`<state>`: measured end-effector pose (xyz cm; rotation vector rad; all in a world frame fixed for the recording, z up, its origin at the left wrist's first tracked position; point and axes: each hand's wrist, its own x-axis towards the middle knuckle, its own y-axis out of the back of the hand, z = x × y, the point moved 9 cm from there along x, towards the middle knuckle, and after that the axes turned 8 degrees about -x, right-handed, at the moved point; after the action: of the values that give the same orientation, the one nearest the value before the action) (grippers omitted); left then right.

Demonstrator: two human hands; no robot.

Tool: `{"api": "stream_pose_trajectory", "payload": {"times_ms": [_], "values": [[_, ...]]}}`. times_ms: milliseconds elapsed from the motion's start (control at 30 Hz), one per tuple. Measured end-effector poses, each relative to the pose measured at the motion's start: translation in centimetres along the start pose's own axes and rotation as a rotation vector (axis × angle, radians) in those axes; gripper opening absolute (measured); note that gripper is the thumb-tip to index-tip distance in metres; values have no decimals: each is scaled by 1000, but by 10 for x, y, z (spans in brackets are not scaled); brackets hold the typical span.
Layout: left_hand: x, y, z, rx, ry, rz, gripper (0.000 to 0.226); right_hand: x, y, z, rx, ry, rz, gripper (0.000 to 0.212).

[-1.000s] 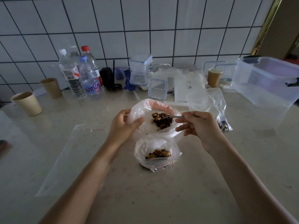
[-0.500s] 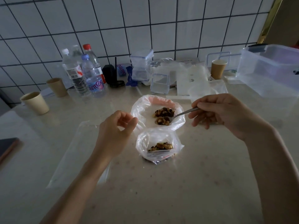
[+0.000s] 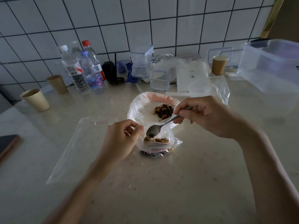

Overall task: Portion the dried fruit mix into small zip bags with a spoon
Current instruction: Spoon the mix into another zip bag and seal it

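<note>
Bare counter [image 3: 161, 191] lies nearest. The small zip bag [image 3: 159, 145] stands mid-counter; the left hand [image 3: 120, 141] pinches its rim, the right hand [image 3: 208, 116] grips the spoon [image 3: 153, 130], tipped over the mouth. Behind, touching, the big bag of fruit mix [image 3: 163, 110] (open-topped); bottles [image 3: 87, 70] crowd the wall edge.

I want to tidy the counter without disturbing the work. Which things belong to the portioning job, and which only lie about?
In use:
spoon
small zip bag
big bag of fruit mix
left hand
right hand

Lying about:
water bottles
paper cups
clear tub
</note>
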<state>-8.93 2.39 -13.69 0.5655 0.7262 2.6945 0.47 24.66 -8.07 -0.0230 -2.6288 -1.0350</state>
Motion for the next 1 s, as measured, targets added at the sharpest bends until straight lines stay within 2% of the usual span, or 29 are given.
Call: {"api": "stream_pose_trajectory", "payload": {"times_ms": [100,200,433,600,733,833,933,1000], "values": [[-2,-1,-9,-33,6,16,21,-2,5,-1,-87,25,49,19],[-1,-2,-14,-30,13,22,21,-2,9,1,-68,28,70,22],[1,6,-11,-30,2,11,24,5,12,15,344,-78,139,18],[18,17,-6,-89,8,57,25,7,0,39,462,-250,191,18],[36,28,0,-60,-40,197,28,7,-7,49,467,-292,204,16],[48,28,-3,5,-22,320,47,7,-9,53,466,-309,221,15],[65,7,-19,35,134,193,67,7,-10,58,461,-328,236,15],[70,-10,-28,-27,231,64,62,7,-11,61,472,-343,246,14]]}}
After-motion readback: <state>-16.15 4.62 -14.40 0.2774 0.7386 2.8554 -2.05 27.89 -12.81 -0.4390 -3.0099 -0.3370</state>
